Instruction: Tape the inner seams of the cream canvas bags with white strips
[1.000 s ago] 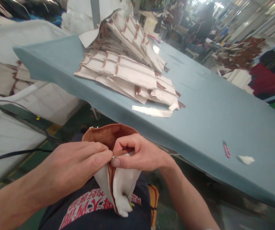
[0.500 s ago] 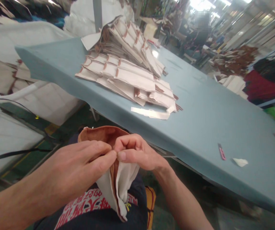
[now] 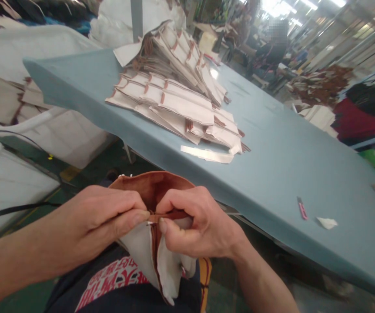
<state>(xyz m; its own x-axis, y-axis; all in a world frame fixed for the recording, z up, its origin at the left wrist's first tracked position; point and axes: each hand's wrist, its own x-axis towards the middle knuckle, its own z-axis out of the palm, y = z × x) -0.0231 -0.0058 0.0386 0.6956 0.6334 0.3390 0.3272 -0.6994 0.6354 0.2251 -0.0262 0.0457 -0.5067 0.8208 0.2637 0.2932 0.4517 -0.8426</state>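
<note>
Over my lap is a sewn piece (image 3: 137,241), pale cloth outside and brown leather-like inside, its brown upper edge curving away from me. My left hand (image 3: 105,215) pinches the near rim just left of a seam, thumb on top. On the other side of that seam my right hand (image 3: 199,224) grips the rim between thumb and curled fingers. A short stretch of brown edge shows between the two thumbs. Below it the seam runs down in layered folds. The fingertips inside the piece are hidden.
A blue-covered table (image 3: 272,174) slants across in front. On it lie stacked pale pieces with brown edging (image 3: 184,104), a pale strip (image 3: 207,154), a pink cutter (image 3: 302,208) and a white scrap (image 3: 326,223). White bins (image 3: 73,139) stand left. A person (image 3: 274,52) is far back.
My hands have moved slightly apart, uncovering the rim at the seam. The brown opening has spread wider, and my right hand has turned and curled more around the edge.
</note>
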